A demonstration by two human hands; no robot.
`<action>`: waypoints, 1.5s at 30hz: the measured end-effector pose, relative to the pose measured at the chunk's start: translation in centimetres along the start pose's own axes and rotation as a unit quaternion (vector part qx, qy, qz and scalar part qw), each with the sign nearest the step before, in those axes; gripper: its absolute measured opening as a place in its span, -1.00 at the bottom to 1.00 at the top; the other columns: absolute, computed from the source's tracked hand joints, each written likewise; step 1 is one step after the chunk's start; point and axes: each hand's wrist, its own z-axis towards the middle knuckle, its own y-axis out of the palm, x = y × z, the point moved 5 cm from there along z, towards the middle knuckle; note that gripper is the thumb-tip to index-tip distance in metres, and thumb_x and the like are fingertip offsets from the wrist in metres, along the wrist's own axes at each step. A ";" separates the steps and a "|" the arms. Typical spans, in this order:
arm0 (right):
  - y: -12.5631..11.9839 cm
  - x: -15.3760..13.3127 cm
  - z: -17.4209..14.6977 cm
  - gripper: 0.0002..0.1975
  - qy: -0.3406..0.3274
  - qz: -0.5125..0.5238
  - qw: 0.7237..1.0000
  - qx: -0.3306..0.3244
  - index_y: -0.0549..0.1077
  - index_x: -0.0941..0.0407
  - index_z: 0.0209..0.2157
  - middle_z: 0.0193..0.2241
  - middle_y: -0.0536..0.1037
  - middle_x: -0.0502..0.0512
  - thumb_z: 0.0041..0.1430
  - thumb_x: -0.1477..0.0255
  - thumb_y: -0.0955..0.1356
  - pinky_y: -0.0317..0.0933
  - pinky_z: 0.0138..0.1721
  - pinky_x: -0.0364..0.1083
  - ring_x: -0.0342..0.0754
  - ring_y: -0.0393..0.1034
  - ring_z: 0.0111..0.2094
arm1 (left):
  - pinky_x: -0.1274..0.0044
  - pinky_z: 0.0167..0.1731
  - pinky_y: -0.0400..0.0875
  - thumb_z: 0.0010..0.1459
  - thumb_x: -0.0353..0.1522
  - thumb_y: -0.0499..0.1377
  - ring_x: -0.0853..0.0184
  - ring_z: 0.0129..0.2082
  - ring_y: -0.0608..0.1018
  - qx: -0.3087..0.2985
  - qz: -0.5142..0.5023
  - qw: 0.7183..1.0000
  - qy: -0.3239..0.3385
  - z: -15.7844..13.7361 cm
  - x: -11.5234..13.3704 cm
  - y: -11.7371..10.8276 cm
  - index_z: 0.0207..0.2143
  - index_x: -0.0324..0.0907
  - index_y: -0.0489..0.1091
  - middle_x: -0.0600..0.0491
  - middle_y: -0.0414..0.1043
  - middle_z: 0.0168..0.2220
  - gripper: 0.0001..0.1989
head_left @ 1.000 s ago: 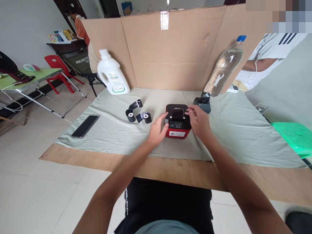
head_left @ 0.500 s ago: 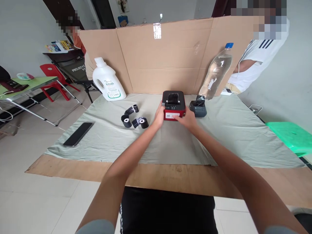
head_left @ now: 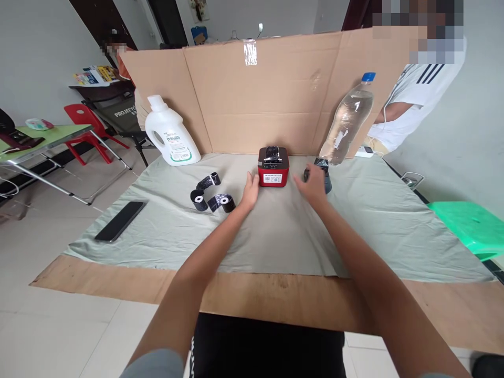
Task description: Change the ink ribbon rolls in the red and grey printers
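A small red and black printer (head_left: 273,172) with a white label on its front stands on the cloth before the cardboard. My left hand (head_left: 250,191) is just left of it, fingers stretched out and holding nothing; whether the fingertips touch its side is unclear. My right hand (head_left: 314,185) is off to the right, thumb and fingers apart, in front of a smaller dark grey device (head_left: 328,184) with black film on top. The hand partly hides this device, and I cannot tell if they touch. Black rolls (head_left: 199,199) with white cores lie left of my left hand.
A white detergent jug (head_left: 173,136) and a clear water bottle (head_left: 346,126) stand against the cardboard screen (head_left: 260,100). A black phone-like slab (head_left: 120,221) lies on the grey-green cloth (head_left: 271,241). A green stool (head_left: 468,226) is at right. Two people are behind the screen.
Both hands have come off the red printer, which now sits slightly further left in view. My right hand has moved right to the dark grey device; my left hand has opened beside the printer.
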 end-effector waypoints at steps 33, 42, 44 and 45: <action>-1.6 5.8 -3.1 0.05 0.160 -0.144 0.976 0.032 -0.06 0.34 0.46 0.27 0.29 0.59 0.22 -0.03 0.36 0.09 0.24 0.26 0.40 0.22 0.26 | -0.07 -0.05 0.36 -0.21 0.17 0.31 -0.15 -0.05 0.51 0.252 0.545 0.748 -0.283 -16.3 -3.9 -40.1 -0.47 -0.12 0.06 -0.12 0.54 -0.31 -0.33; -2.1 5.5 -3.4 -0.02 0.157 -0.121 0.980 0.034 -0.03 0.34 0.44 0.25 0.30 0.59 0.23 0.04 0.36 0.12 0.24 0.28 0.40 0.23 0.26 | 0.19 -0.10 0.51 -0.02 0.24 0.08 -0.16 0.06 0.55 0.189 0.597 0.695 -0.353 -18.0 -5.7 -44.0 -0.49 -0.12 0.15 -0.33 0.55 -0.04 -0.40; -2.3 5.4 -3.3 -0.04 0.153 -0.108 0.981 0.049 0.01 0.33 0.42 0.25 0.30 0.58 0.19 0.07 0.38 0.13 0.24 0.31 0.41 0.23 0.26 | 0.29 -0.12 0.53 -0.02 0.30 0.05 -0.11 0.05 0.57 0.160 0.601 0.693 -0.364 -18.3 -5.1 -43.8 -0.40 -0.19 0.31 -0.36 0.54 -0.01 -0.30; -2.6 5.1 -3.3 -0.06 0.146 -0.100 0.982 0.064 0.04 0.33 0.40 0.25 0.30 0.58 0.18 0.10 0.39 0.13 0.24 0.32 0.41 0.22 0.27 | 0.34 -0.15 0.54 -0.03 0.33 0.05 -0.08 0.02 0.59 0.153 0.601 0.691 -0.371 -18.5 -4.6 -43.6 -0.35 -0.24 0.36 -0.35 0.55 -0.03 -0.23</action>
